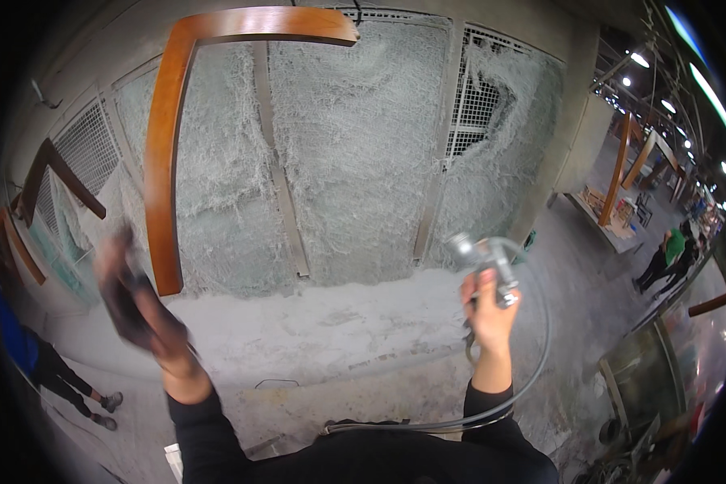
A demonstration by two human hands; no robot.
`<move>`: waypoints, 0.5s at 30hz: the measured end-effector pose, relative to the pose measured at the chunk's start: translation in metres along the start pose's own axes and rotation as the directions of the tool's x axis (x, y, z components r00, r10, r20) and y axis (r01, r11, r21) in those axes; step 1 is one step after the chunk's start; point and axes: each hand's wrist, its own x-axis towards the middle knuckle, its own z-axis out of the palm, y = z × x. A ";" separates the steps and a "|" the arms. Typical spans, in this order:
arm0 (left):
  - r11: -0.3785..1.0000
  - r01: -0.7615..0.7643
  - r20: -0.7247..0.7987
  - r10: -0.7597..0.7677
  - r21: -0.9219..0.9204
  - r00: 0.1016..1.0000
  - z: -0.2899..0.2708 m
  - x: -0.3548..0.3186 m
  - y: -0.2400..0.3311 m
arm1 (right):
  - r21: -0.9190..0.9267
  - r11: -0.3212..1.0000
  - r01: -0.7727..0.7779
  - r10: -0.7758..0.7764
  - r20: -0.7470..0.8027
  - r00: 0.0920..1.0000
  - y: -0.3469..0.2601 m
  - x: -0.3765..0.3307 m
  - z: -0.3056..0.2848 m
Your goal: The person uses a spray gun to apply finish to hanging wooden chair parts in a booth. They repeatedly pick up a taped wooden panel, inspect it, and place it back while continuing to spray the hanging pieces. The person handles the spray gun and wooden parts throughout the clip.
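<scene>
My right hand [493,316] is closed round the grip of a metal spray gun [498,268], whose blurred front end points up and to the left. A grey hose [547,323] loops from the gun down past my right forearm to my waist. In front of me hangs an angled, orange-brown varnished wooden frame piece [163,153], one long leg down and one arm reaching right. My left hand [141,302], dark as if gloved and smeared by motion, is raised just left of that leg's lower end. Its fingers are too blurred to read.
Behind the wood stands a filter wall [355,153] coated in whitish fibres, with a torn patch over a grid. More wooden pieces hang at left [64,173] and stand on a platform [601,218] at right. People are at far left [52,367] and right [668,254].
</scene>
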 end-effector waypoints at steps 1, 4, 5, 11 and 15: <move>0.984 0.016 -0.020 -0.020 -0.180 1.000 0.012 0.034 -0.022 | -0.030 0.998 0.058 -0.061 -0.104 0.993 -0.008 0.010 -0.001; 0.992 0.124 0.209 -0.118 -0.016 0.971 0.055 0.096 -0.077 | 0.035 0.947 0.318 -0.299 -0.255 0.920 -0.034 0.036 -0.005; 0.967 0.254 0.325 -0.252 0.036 0.912 0.068 0.105 -0.091 | 0.072 0.906 0.417 -0.380 -0.296 0.876 -0.041 0.042 -0.006; 0.562 0.782 0.693 -0.451 -0.268 0.562 0.089 0.112 -0.093 | -0.134 0.874 0.467 -0.485 -0.294 0.824 -0.063 0.063 -0.021; 0.560 0.793 0.699 -0.467 -0.239 0.541 0.080 0.137 -0.053 | -0.075 0.859 0.507 -0.505 -0.293 0.812 -0.065 0.057 -0.031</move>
